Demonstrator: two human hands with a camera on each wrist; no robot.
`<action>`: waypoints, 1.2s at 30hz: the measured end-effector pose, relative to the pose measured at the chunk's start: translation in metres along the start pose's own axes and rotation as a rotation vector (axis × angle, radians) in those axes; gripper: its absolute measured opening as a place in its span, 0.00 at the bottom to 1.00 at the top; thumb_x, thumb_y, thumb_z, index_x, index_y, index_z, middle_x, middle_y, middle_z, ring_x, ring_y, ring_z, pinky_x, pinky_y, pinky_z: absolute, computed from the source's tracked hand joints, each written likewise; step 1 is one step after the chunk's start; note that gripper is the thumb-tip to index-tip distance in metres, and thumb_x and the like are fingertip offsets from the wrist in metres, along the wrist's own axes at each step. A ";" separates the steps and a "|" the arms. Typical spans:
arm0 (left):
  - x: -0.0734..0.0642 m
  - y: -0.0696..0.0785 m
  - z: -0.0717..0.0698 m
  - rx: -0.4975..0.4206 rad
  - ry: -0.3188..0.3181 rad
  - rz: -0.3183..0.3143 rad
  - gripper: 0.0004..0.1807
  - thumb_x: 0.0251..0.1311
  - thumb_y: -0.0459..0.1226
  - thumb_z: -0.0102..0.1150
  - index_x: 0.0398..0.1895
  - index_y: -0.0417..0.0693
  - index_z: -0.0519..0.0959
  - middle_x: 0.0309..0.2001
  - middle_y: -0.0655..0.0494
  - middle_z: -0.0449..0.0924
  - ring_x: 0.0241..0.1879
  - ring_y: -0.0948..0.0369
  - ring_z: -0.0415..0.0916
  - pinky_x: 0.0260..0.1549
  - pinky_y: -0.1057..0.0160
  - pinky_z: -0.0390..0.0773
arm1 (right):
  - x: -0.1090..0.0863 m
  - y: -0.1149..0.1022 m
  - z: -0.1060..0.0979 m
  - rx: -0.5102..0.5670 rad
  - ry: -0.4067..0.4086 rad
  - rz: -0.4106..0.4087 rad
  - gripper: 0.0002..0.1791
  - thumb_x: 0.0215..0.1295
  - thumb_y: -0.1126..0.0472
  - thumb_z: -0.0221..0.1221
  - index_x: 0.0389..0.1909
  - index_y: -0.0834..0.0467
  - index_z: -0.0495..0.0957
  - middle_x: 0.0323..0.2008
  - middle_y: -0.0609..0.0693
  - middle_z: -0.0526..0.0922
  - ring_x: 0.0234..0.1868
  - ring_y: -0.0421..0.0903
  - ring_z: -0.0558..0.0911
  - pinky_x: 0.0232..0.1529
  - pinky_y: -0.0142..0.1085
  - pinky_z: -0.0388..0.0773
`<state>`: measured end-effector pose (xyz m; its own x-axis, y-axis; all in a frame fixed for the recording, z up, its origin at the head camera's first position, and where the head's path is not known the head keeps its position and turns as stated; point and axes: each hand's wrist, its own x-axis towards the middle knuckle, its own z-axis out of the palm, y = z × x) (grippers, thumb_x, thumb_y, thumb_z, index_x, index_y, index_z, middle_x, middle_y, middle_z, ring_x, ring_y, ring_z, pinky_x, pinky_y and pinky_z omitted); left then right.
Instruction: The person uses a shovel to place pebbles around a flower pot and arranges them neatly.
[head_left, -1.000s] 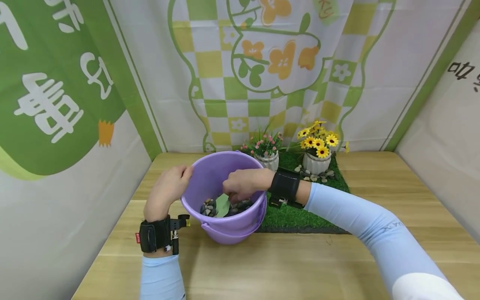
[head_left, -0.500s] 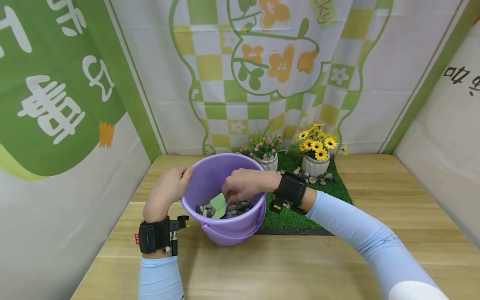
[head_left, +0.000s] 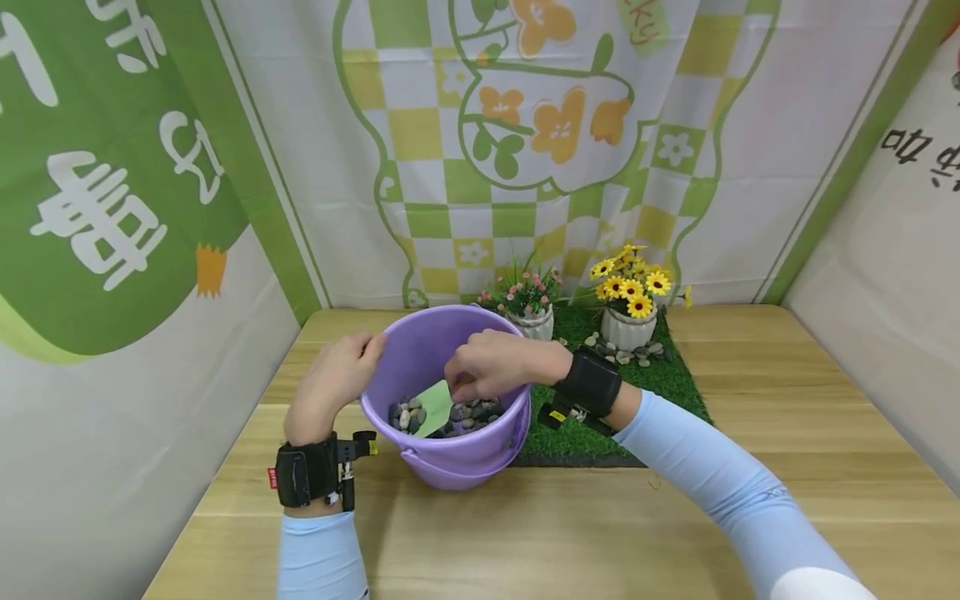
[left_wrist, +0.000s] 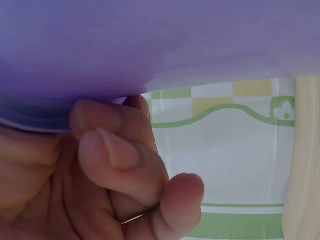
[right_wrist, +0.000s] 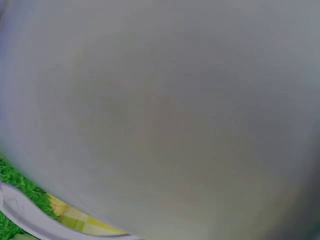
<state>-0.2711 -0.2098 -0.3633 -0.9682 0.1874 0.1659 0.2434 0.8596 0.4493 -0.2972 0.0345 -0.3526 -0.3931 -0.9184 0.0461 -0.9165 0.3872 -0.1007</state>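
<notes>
A purple bucket (head_left: pixel 453 462) stands on the wooden table, with grey, black and tan pebbles (head_left: pixel 475 414) in its bottom. My left hand (head_left: pixel 333 379) grips the bucket's left rim; in the left wrist view its curled fingers (left_wrist: pixel 120 155) lie against the purple wall. Inside the bucket, my right hand (head_left: pixel 491 364) holds a light green shovel (head_left: pixel 433 408). The broad, flat blade lies tilted over the pebbles, while the fist hides the rest of it. Only the blurred bucket wall (right_wrist: pixel 165 115) fills most of the right wrist view.
Behind and right of the bucket lies a green artificial-grass mat (head_left: pixel 577 437). On it stand a white pot (head_left: pixel 537 323) of pink flowers and another white pot (head_left: pixel 628 332) of yellow flowers, with loose stones (head_left: pixel 637 354) around it. Printed cloth (head_left: pixel 465 192) hangs behind the table.
The shovel blade has swung left and upward and shows flatter and larger over the pebbles. My right wrist has shifted slightly to the right. My left hand stays on the rim.
</notes>
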 end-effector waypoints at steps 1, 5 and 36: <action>0.000 -0.001 0.000 0.003 0.003 0.001 0.26 0.74 0.49 0.33 0.46 0.39 0.77 0.37 0.47 0.79 0.38 0.52 0.76 0.35 0.53 0.72 | -0.001 0.000 -0.001 0.008 0.007 0.003 0.06 0.63 0.52 0.60 0.32 0.48 0.83 0.25 0.35 0.79 0.22 0.30 0.74 0.30 0.27 0.70; -0.001 -0.002 -0.001 0.014 0.009 0.001 0.24 0.74 0.48 0.34 0.43 0.40 0.78 0.35 0.48 0.78 0.35 0.53 0.75 0.32 0.54 0.72 | -0.006 -0.002 -0.006 0.063 0.032 0.012 0.06 0.65 0.53 0.58 0.34 0.47 0.83 0.25 0.34 0.79 0.22 0.29 0.74 0.30 0.26 0.70; 0.000 -0.002 -0.002 0.012 0.014 0.005 0.24 0.74 0.49 0.33 0.42 0.41 0.77 0.36 0.47 0.77 0.34 0.53 0.74 0.31 0.55 0.72 | -0.028 0.001 -0.001 0.098 0.313 -0.024 0.11 0.67 0.56 0.57 0.43 0.55 0.84 0.34 0.42 0.84 0.31 0.29 0.78 0.36 0.24 0.72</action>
<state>-0.2711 -0.2129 -0.3625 -0.9660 0.1848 0.1805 0.2472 0.8642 0.4382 -0.2872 0.0607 -0.3526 -0.3890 -0.8516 0.3513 -0.9203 0.3416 -0.1907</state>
